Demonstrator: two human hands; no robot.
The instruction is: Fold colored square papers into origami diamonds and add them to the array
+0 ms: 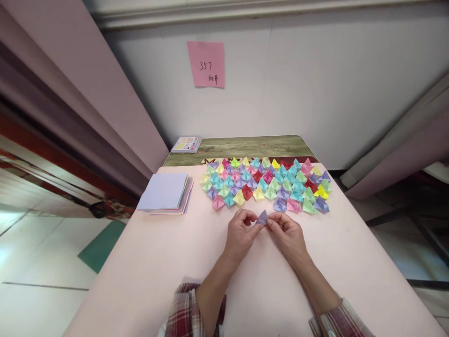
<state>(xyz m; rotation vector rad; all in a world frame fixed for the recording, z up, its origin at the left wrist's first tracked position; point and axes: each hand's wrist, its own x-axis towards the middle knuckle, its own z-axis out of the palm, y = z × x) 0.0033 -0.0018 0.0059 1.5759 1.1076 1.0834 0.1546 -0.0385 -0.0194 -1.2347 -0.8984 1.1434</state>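
Note:
My left hand (240, 231) and my right hand (286, 232) meet over the middle of the pink table (147, 267). Together they pinch a small folded purple paper piece (262, 216) between their fingertips. Just beyond it lies a spread of several small folded paper shapes (266, 185) in pink, green, blue, yellow, red and purple, laid in rows. Both forearms come from plaid sleeves at the bottom edge.
A stack of square paper sheets (165, 193), lilac on top, lies at the table's left. A pack of coloured paper (186, 144) rests on a wooden surface (252, 146) behind. A pink note (206, 64) hangs on the wall. The floor drops away left and right.

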